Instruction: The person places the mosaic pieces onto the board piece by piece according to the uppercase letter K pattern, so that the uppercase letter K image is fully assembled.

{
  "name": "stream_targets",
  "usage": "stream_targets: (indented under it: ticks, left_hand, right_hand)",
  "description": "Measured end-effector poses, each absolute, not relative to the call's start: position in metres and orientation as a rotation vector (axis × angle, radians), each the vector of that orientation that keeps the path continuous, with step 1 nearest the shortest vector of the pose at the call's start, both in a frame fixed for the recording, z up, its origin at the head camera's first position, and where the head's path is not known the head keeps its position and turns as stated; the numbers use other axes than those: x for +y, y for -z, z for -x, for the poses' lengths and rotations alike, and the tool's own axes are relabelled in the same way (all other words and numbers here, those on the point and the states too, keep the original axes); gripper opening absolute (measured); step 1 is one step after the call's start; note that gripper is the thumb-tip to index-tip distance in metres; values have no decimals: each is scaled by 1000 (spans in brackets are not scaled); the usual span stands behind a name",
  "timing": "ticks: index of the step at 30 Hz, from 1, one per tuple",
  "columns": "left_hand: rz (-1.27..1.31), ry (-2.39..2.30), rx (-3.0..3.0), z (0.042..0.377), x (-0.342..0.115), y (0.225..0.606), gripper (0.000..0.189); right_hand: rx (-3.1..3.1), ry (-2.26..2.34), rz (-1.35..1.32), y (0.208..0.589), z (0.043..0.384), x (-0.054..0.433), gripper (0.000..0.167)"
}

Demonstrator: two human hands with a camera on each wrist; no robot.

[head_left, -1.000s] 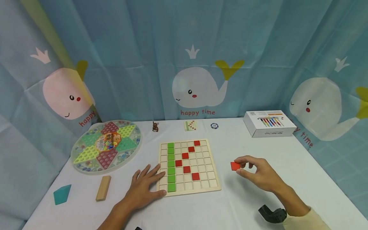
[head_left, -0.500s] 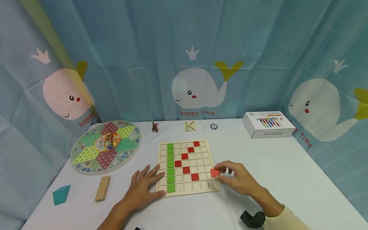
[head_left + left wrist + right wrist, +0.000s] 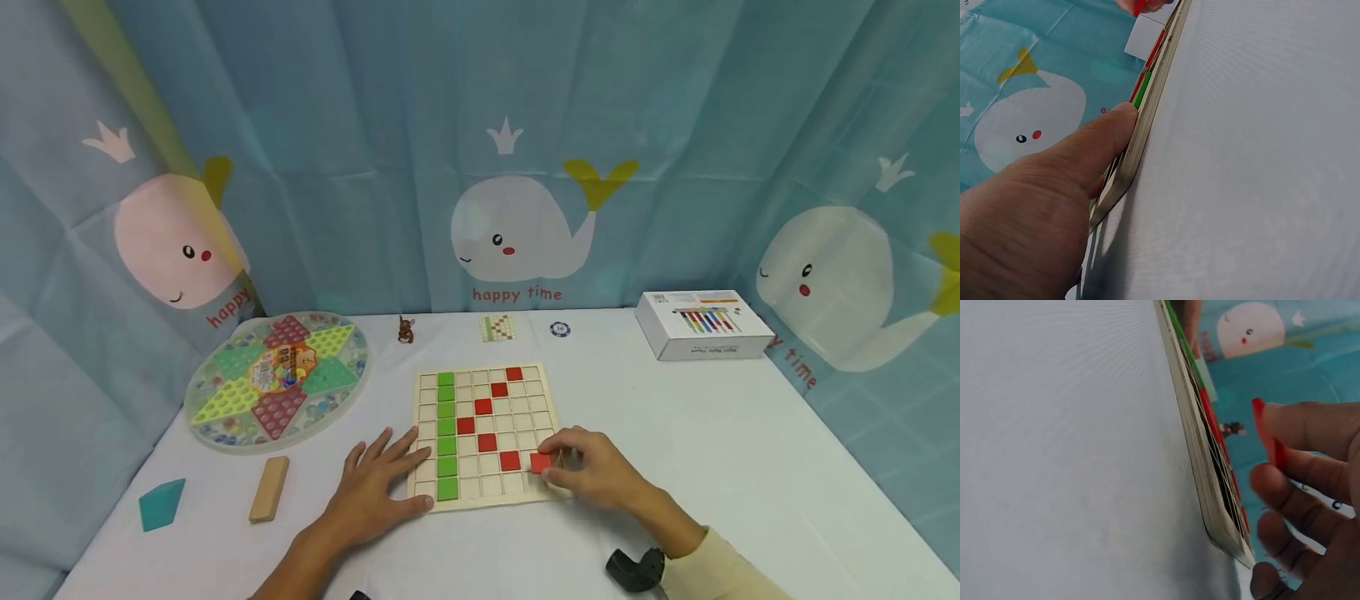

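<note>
A wooden grid board (image 3: 491,503) lies on the white table, with a column of green tiles (image 3: 446,426) and several red tiles (image 3: 483,407) set in a bent diagonal. Between thumb and fingertips my right hand (image 3: 596,471) pinches one loose red tile (image 3: 539,462), held over the board's lower right cells. The right wrist view shows this tile edge-on, above the board's surface. My left hand (image 3: 375,492) rests at the board's left edge with fingers spread; in the left wrist view its thumb (image 3: 1100,134) lies along the board's rim.
Left of the board are a round Chinese checkers board (image 3: 307,429), a wooden block (image 3: 269,490) and a teal block (image 3: 161,505). Along the back stand a small brown figurine (image 3: 406,331), a pattern card (image 3: 498,327), a poker chip (image 3: 560,329) and a white box (image 3: 705,325).
My right hand has carried the red tile leftward and slightly down, from right of the board to over its lower right cells. The left hand stays in place.
</note>
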State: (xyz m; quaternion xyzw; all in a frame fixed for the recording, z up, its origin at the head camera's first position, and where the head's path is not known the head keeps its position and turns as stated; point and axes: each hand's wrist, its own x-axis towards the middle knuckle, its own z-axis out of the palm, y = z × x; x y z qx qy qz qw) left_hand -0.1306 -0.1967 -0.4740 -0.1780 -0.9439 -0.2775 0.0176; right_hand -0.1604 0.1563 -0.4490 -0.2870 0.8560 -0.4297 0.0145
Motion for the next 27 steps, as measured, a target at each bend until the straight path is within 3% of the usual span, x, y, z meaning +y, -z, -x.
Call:
stream_targets:
  ticks: [27]
  left_hand:
    - [560,861,-2895,131,-196,476,70]
  right_hand:
    - [2757,1080,962,459,157,148,25]
